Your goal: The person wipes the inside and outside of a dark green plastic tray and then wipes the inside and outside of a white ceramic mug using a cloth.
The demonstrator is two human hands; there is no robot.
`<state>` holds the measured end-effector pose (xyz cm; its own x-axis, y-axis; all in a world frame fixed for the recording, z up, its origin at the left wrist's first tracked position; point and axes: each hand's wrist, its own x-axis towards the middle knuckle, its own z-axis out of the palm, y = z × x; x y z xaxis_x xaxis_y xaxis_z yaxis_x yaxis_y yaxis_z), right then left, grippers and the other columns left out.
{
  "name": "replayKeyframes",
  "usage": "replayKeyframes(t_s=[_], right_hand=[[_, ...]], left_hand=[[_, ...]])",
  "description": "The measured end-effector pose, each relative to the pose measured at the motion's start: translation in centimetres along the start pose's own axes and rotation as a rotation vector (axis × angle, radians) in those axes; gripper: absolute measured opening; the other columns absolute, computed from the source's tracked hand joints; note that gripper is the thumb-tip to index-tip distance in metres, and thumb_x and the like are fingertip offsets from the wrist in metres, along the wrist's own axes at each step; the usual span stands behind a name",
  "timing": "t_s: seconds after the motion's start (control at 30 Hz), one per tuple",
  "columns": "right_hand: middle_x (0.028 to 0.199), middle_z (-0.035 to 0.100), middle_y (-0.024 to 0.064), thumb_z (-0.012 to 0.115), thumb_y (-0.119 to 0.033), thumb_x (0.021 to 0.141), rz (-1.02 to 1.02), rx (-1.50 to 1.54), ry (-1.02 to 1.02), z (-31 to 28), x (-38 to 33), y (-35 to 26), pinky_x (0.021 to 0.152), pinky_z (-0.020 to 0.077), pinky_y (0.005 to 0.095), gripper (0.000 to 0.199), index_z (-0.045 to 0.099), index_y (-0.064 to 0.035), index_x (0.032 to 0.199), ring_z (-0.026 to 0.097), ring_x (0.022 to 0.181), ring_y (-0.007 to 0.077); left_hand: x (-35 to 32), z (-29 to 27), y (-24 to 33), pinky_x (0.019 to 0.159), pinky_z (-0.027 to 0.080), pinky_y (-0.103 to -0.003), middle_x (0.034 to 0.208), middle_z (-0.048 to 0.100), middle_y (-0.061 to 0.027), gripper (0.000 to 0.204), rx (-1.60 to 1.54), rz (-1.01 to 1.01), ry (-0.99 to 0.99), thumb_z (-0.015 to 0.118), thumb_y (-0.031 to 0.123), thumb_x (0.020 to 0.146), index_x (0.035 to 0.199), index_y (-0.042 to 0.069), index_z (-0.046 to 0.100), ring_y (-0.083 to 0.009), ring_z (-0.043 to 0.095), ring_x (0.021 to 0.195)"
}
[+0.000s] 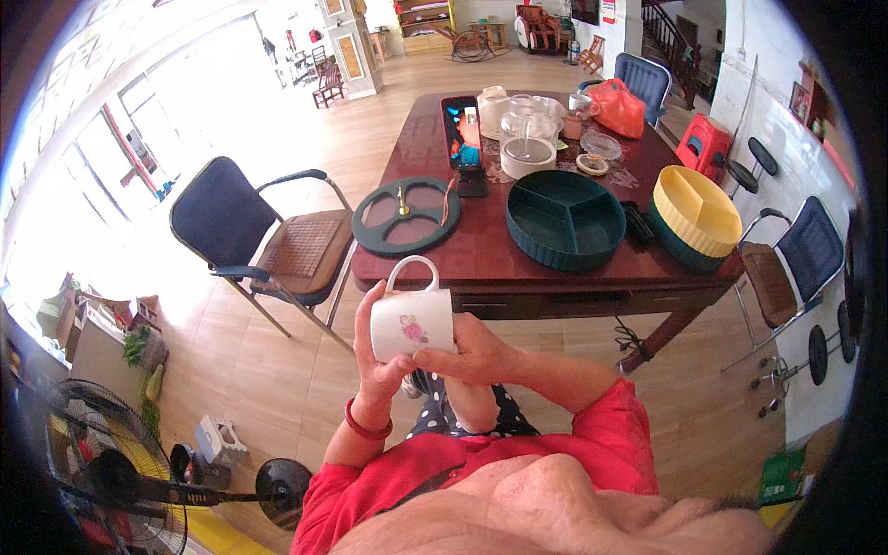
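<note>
Between both hands, in front of the table edge, is a white mug (pixel 387 326) with a pink flower print. It is tipped on its side, its handle pointing up and away from me. My left hand (pixel 372 363) wraps round its left end, fingers along the side. At the right end, my right hand (pixel 483 353) grips it with the thumb along the lower side; its other fingers are partly hidden behind the mug. Which end is the mug's mouth I cannot tell.
A dark red table (pixel 444 259) holds a green ring-shaped frame (pixel 370 242), a propped phone (pixel 462 131), a green divided tray (pixel 566 257), a yellow divided tray (pixel 703 242), a glass jar (pixel 529 120) and a red bag (pixel 618 108). Chairs (pixel 225 208) flank it; a fan (pixel 116 476) stands lower left.
</note>
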<state>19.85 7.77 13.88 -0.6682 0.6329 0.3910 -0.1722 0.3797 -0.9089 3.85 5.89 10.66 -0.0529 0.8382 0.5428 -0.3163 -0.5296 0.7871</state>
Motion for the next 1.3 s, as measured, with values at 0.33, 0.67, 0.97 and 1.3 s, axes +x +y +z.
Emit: replayKeyframes(t_s=[0.33,0.67,0.97,1.3], right_hand=[[0.101,0.062,0.0163,0.070,-0.029,0.076,-0.567,-0.860,0.082,-1.3,1.2,2.3,0.077,0.0497,0.0424,0.038,0.060,-0.0057,0.104,0.061,0.090,0.0355],[0.109,0.058,0.0190,0.067,-0.029,0.076,-0.454,-0.658,0.048,-1.5,-0.9,2.1,0.087,0.0443,0.0445,0.043,0.057,-0.0054,0.110,0.056,0.099,0.0392],[0.104,0.058,0.0215,0.064,-0.035,0.080,-0.374,-0.551,-0.002,-2.8,-0.9,3.0,0.077,0.0482,0.0444,0.042,0.057,-0.0057,0.109,0.058,0.087,0.0406],[0.099,0.060,0.0199,0.063,-0.038,0.082,-0.295,-0.392,-0.049,-3.0,-0.7,3.2,0.077,0.0482,0.0425,0.044,0.056,-0.0062,0.112,0.060,0.087,0.0378]], left_hand=[[1.7,1.6,0.9,0.089,0.047,-0.031,0.115,0.054,-0.0112,0.093,-0.147,-0.216,0.057,0.077,0.045,0.068,0.134,-0.003,0.033,-0.0186,0.056,0.105],[1.3,1.8,0.4,0.093,0.042,-0.033,0.118,0.050,-0.0124,0.100,-0.121,-0.184,-0.072,0.078,0.051,0.064,0.134,-0.003,0.032,-0.0219,0.051,0.111],[1.4,1.2,-1.3,0.100,0.037,-0.037,0.133,0.042,-0.0161,0.113,-0.008,-0.162,-0.149,0.080,0.054,0.060,0.139,-0.003,0.021,-0.0247,0.043,0.121],[1.6,0.8,-1.5,0.103,0.033,-0.041,0.144,0.025,-0.0181,0.122,0.085,-0.059,-0.205,0.080,0.059,0.053,0.139,-0.003,0.020,-0.0273,0.036,0.128]])
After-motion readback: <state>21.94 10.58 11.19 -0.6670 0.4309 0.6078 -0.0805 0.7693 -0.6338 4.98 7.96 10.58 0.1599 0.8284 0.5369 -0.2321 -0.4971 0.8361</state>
